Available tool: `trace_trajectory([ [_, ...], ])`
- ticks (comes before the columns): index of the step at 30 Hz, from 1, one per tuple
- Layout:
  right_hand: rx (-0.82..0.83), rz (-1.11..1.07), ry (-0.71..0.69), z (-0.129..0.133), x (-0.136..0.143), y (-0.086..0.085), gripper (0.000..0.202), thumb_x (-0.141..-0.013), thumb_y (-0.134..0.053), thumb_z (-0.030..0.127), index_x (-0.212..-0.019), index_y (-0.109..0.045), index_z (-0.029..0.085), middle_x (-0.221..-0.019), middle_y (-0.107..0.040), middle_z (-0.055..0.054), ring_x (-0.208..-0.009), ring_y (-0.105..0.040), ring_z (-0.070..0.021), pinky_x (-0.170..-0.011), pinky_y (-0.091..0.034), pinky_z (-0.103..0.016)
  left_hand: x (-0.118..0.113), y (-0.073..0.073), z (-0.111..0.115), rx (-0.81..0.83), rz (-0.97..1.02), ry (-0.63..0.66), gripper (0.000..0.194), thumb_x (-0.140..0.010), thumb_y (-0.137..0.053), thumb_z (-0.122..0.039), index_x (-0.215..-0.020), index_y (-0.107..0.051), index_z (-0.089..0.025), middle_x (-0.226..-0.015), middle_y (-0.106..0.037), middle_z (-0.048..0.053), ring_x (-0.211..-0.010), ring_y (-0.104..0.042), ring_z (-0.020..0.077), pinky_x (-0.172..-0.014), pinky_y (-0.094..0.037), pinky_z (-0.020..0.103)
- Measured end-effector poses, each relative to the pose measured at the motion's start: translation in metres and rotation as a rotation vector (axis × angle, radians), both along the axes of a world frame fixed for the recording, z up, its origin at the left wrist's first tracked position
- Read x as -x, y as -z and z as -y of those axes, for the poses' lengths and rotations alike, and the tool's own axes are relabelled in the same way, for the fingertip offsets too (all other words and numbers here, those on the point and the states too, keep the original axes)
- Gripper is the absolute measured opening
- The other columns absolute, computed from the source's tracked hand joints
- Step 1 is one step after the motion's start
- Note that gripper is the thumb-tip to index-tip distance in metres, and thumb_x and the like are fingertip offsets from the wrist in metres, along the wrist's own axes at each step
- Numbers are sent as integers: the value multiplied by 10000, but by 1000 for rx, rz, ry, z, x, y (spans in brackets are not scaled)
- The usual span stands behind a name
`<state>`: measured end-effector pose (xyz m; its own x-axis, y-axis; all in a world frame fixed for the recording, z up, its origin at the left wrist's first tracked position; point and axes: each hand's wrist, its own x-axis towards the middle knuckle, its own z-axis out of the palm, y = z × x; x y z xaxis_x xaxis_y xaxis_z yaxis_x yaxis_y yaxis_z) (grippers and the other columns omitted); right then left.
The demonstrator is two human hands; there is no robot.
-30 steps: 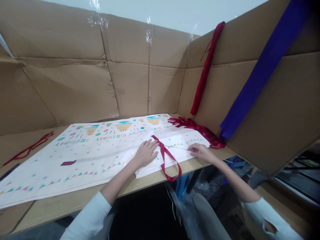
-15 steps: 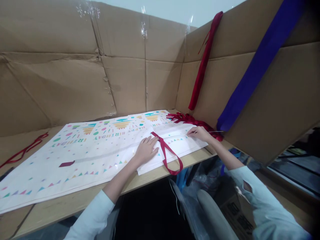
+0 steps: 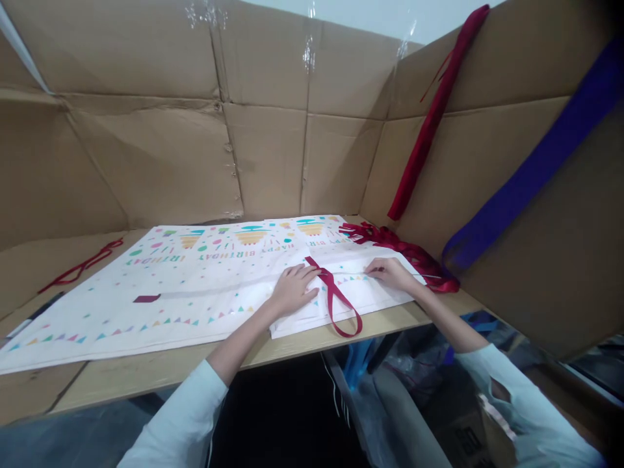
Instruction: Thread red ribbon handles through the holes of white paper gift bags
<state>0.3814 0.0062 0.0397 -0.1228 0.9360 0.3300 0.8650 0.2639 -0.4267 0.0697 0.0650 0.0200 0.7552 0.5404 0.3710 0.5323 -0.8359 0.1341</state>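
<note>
A large white gift bag [image 3: 195, 289] printed with coloured birthday shapes lies flat on the wooden table [image 3: 146, 370]. Its right end is folded over, with a dark red ribbon handle [image 3: 341, 305] looping past the table's front edge. My left hand [image 3: 291, 290] rests flat on the folded part, just left of the ribbon, fingers spread. My right hand [image 3: 392, 272] presses on the fold line to the right of the ribbon, fingertips pinched close against the paper. Whether it grips anything thin I cannot tell.
Cardboard walls [image 3: 273, 130] enclose the table on three sides. A pile of red ribbons [image 3: 414, 253] lies in the right corner. A red strip [image 3: 433, 117] and a purple strip [image 3: 536, 169] hang on the right wall. A red cord [image 3: 82, 263] lies far left.
My right hand slid away along the fold toward the right corner, then came back a little toward the ribbon. My left hand stayed flat on the bag. The camera shifted slightly.
</note>
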Motion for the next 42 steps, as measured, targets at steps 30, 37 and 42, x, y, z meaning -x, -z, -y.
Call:
trace_trajectory([
  [30, -41, -1, -89, -20, 72, -4, 171, -745, -554, 58, -790, -694, 145, -845, -660, -52, -791, -602, -175, -757, -434, -255, -1, 4, -2, -124, -53, -75, 511, -892, -321, -454, -1349, -373, -231, -1364, -409, -19, -1234, -344, 223, -988, -279, 368],
  [37, 23, 64, -68, -33, 90, -16, 235, -702, -519, -20, -799, -680, 120, -843, -659, -56, -797, -592, -168, -750, -421, -240, -2, 5, -2, -153, -53, -123, 521, -909, -272, -447, -1361, -361, -203, -1371, -402, -3, -1232, -348, 232, -972, -284, 379],
  [42, -10, 14, -59, -26, 69, -10, 169, -746, -541, 90, -835, -675, 141, -836, -649, -45, -757, -579, -157, -704, -423, -242, -2, 6, -2, -141, -48, -121, 526, -908, -264, -454, -1367, -349, -210, -1370, -404, 0, -1231, -355, 238, -968, -286, 384],
])
